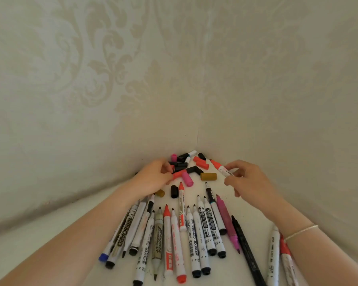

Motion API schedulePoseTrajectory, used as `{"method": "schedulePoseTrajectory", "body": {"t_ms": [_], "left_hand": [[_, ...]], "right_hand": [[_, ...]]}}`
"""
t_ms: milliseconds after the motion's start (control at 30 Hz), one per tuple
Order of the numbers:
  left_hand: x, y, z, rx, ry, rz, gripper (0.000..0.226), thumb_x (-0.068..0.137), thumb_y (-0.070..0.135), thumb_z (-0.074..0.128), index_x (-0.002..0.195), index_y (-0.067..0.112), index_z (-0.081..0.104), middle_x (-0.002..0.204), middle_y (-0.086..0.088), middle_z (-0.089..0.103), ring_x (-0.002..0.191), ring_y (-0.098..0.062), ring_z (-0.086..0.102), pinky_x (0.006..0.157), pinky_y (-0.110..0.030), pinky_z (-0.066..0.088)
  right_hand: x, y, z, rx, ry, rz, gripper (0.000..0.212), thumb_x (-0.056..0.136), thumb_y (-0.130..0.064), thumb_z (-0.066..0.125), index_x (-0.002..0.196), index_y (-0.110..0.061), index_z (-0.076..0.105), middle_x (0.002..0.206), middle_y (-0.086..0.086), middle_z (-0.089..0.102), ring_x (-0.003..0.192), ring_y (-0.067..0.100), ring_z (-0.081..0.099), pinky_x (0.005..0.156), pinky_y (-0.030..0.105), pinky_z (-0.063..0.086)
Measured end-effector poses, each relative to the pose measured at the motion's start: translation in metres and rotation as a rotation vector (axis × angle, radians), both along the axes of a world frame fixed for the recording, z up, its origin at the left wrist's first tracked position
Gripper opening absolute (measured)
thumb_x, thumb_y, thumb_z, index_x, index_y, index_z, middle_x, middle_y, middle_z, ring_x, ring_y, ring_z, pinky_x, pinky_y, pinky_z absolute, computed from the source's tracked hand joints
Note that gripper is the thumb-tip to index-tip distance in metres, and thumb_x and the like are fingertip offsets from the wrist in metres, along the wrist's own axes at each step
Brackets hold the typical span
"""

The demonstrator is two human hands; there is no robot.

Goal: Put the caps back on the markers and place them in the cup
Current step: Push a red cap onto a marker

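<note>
Many uncapped markers (191,234) fanned out; right hand (249,180) pinches red marker (220,167); left hand (153,176) grips red cap (179,174).

"WHITEBOARD" on leftmost white marker (123,231); "WHITEBOARD MARKER" on middle white marker (193,242); "PERMANENT" on gold-labelled marker (158,242).

Caps (189,167) heaped in the far corner behind markers (186,234) fanned across the table (39,228), nearer

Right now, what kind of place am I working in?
Probably a room in a home: a pale tabletop pushed into a corner, with damask-patterned wallpaper on both walls. Uncapped markers and loose caps cover it. No cup is in view.
</note>
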State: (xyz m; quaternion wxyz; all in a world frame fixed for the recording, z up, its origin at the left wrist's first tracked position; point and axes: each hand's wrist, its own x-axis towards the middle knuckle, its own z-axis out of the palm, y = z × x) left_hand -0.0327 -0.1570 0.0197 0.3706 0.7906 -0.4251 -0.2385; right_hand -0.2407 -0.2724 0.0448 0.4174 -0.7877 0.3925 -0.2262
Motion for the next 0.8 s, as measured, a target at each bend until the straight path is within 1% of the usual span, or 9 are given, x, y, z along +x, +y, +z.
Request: {"method": "schedulePoseTrajectory", "body": {"t_ms": [100, 200, 300, 367, 433, 500, 633, 700, 800], "left_hand": [[-0.009, -0.025, 0.001, -0.033, -0.183, -0.061, 0.013, 0.098, 0.020, 0.044, 0.094, 0.021, 0.056, 0.081, -0.003, 0.061, 0.069, -0.013, 0.052, 0.067, -0.034, 0.048], [-0.013, -0.058, 0.005, -0.032, -0.406, -0.146, 0.015, 0.097, 0.026, 0.050, 0.105, 0.022, 0.062, 0.086, -0.001, 0.059, 0.069, -0.010, 0.051, 0.061, -0.026, 0.041], [-0.011, -0.090, 0.004, 0.064, -0.605, -0.215, 0.031, 0.096, 0.015, 0.048, 0.123, 0.019, 0.061, 0.108, -0.004, 0.055, 0.089, -0.016, 0.053, 0.071, -0.026, 0.039], [-0.009, -0.106, -0.001, 0.150, -0.675, -0.249, 0.036, 0.095, 0.011, 0.046, 0.126, 0.020, 0.060, 0.122, -0.005, 0.055, 0.105, -0.023, 0.056, 0.077, -0.028, 0.041], [-0.011, -0.117, -0.007, 0.197, -0.735, -0.270, 0.036, 0.094, 0.011, 0.046, 0.125, 0.021, 0.062, 0.126, -0.005, 0.056, 0.111, -0.025, 0.056, 0.084, -0.031, 0.045], [-0.012, -0.123, -0.011, 0.215, -0.751, -0.279, 0.033, 0.093, 0.011, 0.048, 0.121, 0.020, 0.063, 0.124, -0.006, 0.056, 0.109, -0.026, 0.057, 0.088, -0.034, 0.047], [-0.011, -0.130, -0.008, 0.229, -0.726, -0.291, 0.026, 0.092, 0.015, 0.054, 0.115, 0.016, 0.064, 0.119, -0.006, 0.058, 0.105, -0.024, 0.058, 0.087, -0.034, 0.049], [-0.009, -0.130, -0.008, 0.236, -0.708, -0.299, 0.026, 0.091, 0.017, 0.056, 0.115, 0.016, 0.065, 0.118, -0.004, 0.060, 0.106, -0.024, 0.058, 0.088, -0.035, 0.049], [-0.011, -0.130, -0.009, 0.109, -0.560, -0.300, 0.023, 0.090, 0.021, 0.061, 0.111, 0.013, 0.064, 0.109, -0.005, 0.066, 0.101, -0.023, 0.061, 0.087, -0.035, 0.050]], "right_hand": [[0.005, -0.007, -0.002, 0.038, -0.026, -0.038, 0.023, 0.086, -0.004, 0.055, 0.102, -0.020, 0.061, 0.076, 0.004, 0.059, 0.052, 0.014, 0.049, 0.039, 0.018, 0.033], [0.008, -0.014, -0.001, 0.051, -0.068, -0.080, 0.023, 0.085, -0.003, 0.054, 0.100, -0.020, 0.060, 0.075, 0.004, 0.058, 0.053, 0.016, 0.050, 0.046, 0.024, 0.034], [0.005, -0.020, 0.001, 0.039, -0.093, -0.105, 0.021, 0.084, -0.004, 0.055, 0.097, -0.020, 0.061, 0.072, 0.004, 0.057, 0.050, 0.015, 0.049, 0.045, 0.024, 0.033], [0.003, -0.022, 0.001, 0.036, -0.097, -0.109, 0.020, 0.084, -0.004, 0.056, 0.096, -0.019, 0.061, 0.071, 0.004, 0.056, 0.049, 0.014, 0.048, 0.043, 0.022, 0.033], [0.000, -0.025, 0.001, 0.035, -0.103, -0.108, 0.020, 0.084, -0.004, 0.056, 0.095, -0.019, 0.061, 0.069, 0.004, 0.056, 0.048, 0.014, 0.047, 0.041, 0.020, 0.032], [-0.002, -0.028, -0.001, 0.046, -0.113, -0.104, 0.020, 0.084, -0.003, 0.056, 0.094, -0.019, 0.062, 0.068, 0.004, 0.055, 0.048, 0.014, 0.047, 0.042, 0.021, 0.032], [-0.005, -0.033, -0.002, 0.034, -0.103, -0.093, 0.019, 0.085, -0.004, 0.056, 0.091, -0.022, 0.061, 0.067, 0.004, 0.054, 0.047, 0.014, 0.046, 0.041, 0.020, 0.033], [-0.007, -0.035, -0.003, 0.025, -0.099, -0.088, 0.019, 0.085, -0.004, 0.056, 0.094, -0.020, 0.062, 0.069, 0.004, 0.055, 0.050, 0.016, 0.046, 0.045, 0.022, 0.034], [-0.010, -0.034, -0.002, -0.008, -0.117, -0.090, 0.019, 0.084, -0.005, 0.057, 0.093, -0.020, 0.063, 0.069, 0.002, 0.056, 0.053, 0.019, 0.047, 0.051, 0.026, 0.036]]}}
